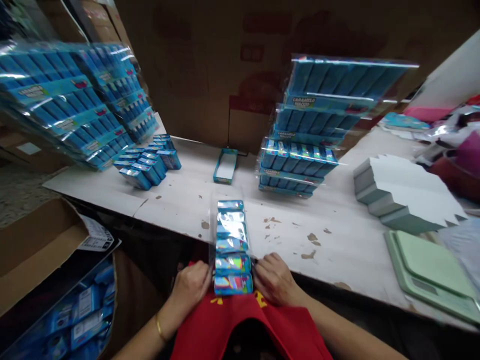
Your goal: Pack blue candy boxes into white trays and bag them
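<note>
A row of several small blue packs (231,245) in a clear plastic wrapper reaches from the table edge to the red apron at the body. My left hand (192,282) is closed on the wrapper's left edge, near the end closest to me. On the opposite side my right hand (275,277) is closed on the right edge of the same wrapper. Beyond the row, a small blue tray (225,166) with a white inside lies on the table. Loose blue packs (148,162) stand in a group to its left.
Wrapped blue displays are stacked at the left (71,100) and right (300,130) of the white table (262,220). White card stacks (405,190) and a green scale (431,275) sit right. An open carton (45,245) holds blue packs at lower left.
</note>
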Demonstrator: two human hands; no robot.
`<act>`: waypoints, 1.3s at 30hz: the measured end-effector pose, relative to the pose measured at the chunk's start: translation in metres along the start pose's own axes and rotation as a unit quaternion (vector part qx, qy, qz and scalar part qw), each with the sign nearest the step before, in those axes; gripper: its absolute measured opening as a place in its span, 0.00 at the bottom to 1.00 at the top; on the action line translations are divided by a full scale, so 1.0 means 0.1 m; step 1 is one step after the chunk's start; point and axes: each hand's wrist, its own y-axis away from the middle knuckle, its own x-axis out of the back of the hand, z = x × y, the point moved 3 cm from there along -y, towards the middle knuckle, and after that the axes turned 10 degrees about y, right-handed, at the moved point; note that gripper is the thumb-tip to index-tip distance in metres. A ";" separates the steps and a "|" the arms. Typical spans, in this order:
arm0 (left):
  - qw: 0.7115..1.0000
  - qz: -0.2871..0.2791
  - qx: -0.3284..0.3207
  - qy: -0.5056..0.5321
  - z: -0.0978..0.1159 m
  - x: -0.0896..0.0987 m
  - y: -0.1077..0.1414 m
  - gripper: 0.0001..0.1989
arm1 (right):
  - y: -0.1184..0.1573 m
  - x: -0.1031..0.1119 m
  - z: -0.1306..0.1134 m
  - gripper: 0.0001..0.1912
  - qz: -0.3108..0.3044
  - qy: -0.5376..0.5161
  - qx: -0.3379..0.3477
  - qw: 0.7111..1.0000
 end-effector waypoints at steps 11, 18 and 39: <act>0.976 0.208 -0.036 0.045 0.02 0.33 -0.48 0.04 | -0.27 -0.07 0.07 0.12 0.084 0.129 -0.128 0.980; 0.961 0.221 0.035 0.162 0.06 0.51 -0.67 0.05 | -0.44 -0.04 0.26 0.11 0.127 -0.155 -0.198 0.960; 0.994 0.102 -0.007 0.024 0.04 0.54 -0.96 0.12 | -0.46 -0.30 0.20 0.11 0.151 0.080 -0.201 0.965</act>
